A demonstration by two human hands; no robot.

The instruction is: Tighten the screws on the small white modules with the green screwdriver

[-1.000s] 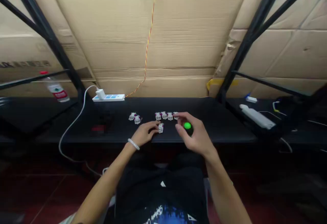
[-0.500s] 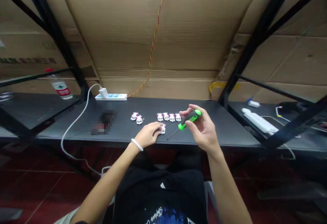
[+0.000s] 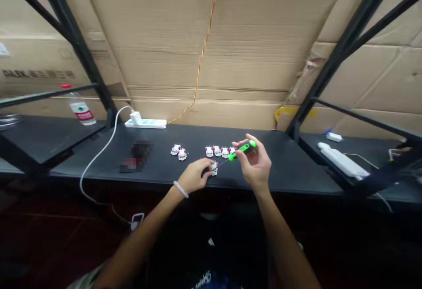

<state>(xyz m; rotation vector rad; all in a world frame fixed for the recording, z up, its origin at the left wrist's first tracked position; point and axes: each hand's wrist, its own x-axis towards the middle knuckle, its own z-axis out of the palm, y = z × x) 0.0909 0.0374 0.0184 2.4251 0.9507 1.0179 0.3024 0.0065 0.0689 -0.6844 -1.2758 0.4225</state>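
Note:
My right hand [image 3: 256,166] grips a green and black screwdriver [image 3: 242,150] by its handle, with the thin shaft slanting down to the left. Its tip reaches a small white and purple part [image 3: 214,169] near the table's front edge. My left hand [image 3: 198,174], with a white bracelet at the wrist, pinches that part from the left side. Behind it stands a row of several similar small parts [image 3: 216,151], the rightmost partly covered by the screwdriver. Two more of these parts [image 3: 180,152] lie to the left. What kind of part they are is too small to tell.
On the dark table [image 3: 283,170] a white power strip [image 3: 150,124] with a plugged-in charger lies at the back; its white cable [image 3: 99,152] hangs over the front edge. A blurred dark object [image 3: 136,156] sits left. Black metal posts [image 3: 326,67] and cardboard [image 3: 250,43] enclose the table.
The screwdriver has moved left and its tip now meets the part beside my left hand. My left hand stays on that part. The whole view has shifted slightly.

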